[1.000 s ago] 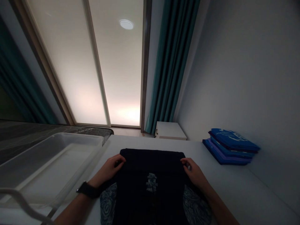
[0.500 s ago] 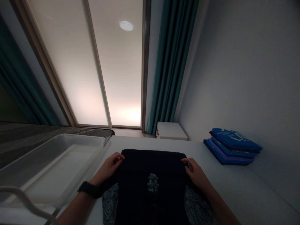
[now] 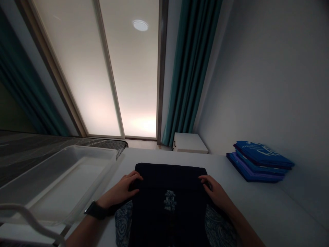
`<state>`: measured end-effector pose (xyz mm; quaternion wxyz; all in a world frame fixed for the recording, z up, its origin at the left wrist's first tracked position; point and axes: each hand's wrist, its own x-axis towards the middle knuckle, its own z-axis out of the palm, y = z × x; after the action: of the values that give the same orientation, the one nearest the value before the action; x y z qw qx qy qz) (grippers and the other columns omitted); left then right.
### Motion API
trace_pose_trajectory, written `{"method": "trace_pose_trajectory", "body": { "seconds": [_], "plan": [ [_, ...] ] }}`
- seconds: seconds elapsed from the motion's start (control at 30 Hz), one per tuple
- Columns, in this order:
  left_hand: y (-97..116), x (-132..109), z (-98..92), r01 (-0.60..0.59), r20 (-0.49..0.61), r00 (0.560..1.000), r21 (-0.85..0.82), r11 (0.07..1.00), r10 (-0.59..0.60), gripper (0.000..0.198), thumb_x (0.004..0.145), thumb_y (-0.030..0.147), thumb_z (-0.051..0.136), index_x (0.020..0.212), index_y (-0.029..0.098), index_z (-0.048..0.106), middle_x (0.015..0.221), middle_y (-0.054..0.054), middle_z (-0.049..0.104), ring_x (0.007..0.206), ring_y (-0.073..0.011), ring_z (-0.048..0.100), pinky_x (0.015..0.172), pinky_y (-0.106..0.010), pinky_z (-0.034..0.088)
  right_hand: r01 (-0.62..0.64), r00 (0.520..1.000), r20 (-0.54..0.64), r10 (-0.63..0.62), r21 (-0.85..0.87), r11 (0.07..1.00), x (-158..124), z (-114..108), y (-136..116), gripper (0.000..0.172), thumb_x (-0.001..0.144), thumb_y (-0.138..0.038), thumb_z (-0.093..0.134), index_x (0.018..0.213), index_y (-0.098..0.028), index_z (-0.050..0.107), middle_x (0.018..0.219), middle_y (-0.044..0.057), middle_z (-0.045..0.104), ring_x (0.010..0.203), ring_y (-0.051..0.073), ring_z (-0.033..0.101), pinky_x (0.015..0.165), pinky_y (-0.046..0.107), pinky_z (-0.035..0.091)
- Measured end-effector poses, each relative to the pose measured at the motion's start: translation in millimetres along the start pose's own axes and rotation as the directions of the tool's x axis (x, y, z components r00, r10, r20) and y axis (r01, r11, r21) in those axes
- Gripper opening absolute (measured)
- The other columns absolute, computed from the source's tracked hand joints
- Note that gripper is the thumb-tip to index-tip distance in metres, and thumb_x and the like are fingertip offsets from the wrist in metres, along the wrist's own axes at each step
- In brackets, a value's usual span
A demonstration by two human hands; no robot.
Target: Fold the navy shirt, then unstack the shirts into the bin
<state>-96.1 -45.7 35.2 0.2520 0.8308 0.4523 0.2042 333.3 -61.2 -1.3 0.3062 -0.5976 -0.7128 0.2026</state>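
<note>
- Two bare hands rest on a dark folded garment that lies on the white tabletop, right in front of the person.
- A black watch sits on the left wrist, at the near left edge of the tabletop.
- A paisley-patterned cloth lies under the garment and shows at both of its near sides.
- The left hand lies at the garment's left edge, its fingers released and spread flat on top of the cloth near the far left corner.
- The right hand is at the garment's right edge with its fingers curled onto the cloth; I cannot tell whether they pinch it or only press on it.
- A small pale print shows in the middle of the garment, between the two hands.
- A clear plastic tub stands to the left, just beside the tabletop, with a white curved bar in front of it.
- A stack of folded blue clothes sits at the far right of the tabletop, against the wall and well apart from the hands.
- A small white cabinet stands beyond the tabletop's far edge.
- A teal curtain hangs behind the cabinet, beside tall frosted window panels that glow with light.
</note>
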Motion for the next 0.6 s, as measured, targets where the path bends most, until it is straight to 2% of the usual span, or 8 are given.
{"method": "trace_pose_trajectory", "body": {
  "seconds": [0.17,0.3,0.6],
  "plan": [
    [-8.1,-0.1,-1.5,0.003,0.020,1.000,-0.007,1.000,-0.003,0.017,0.077,0.016,0.050,0.092,0.020,0.059,0.109,-0.005,0.056,0.090,-0.0178,0.057,0.084,-0.030,0.046,-0.010,1.000,-0.007,0.010,0.017,1.000,0.5,-0.4,1.4,0.035,0.079,-0.028,0.042,0.109,-0.022,0.060,0.097,0.005,0.062,0.085,0.021,0.059,0.078,0.035,0.047],
    [-9.2,0.9,-4.3,-0.011,0.032,0.999,-0.023,1.000,0.012,0.010,0.078,0.017,0.050,0.081,0.020,0.060,0.104,-0.004,0.056,0.092,-0.0176,0.057,0.085,-0.028,0.046,-0.004,1.000,0.006,0.004,0.018,1.000,0.4,-0.3,1.1,0.035,0.079,-0.027,0.043,0.108,-0.022,0.060,0.096,0.005,0.062,0.086,0.021,0.059,0.078,0.035,0.047],
    [-11.5,1.9,-7.4,-0.012,-0.014,1.000,-0.018,1.000,0.012,0.008,0.081,0.017,0.044,0.079,0.020,0.052,0.093,-0.002,0.054,0.080,-0.0146,0.055,0.076,-0.026,0.045,0.045,0.997,-0.062,-0.044,0.025,0.999,-2.4,-5.4,-4.5,0.030,0.080,-0.026,0.043,0.104,-0.022,0.061,0.092,0.004,0.062,0.082,0.019,0.058,0.076,0.033,0.047]
  ]
}}
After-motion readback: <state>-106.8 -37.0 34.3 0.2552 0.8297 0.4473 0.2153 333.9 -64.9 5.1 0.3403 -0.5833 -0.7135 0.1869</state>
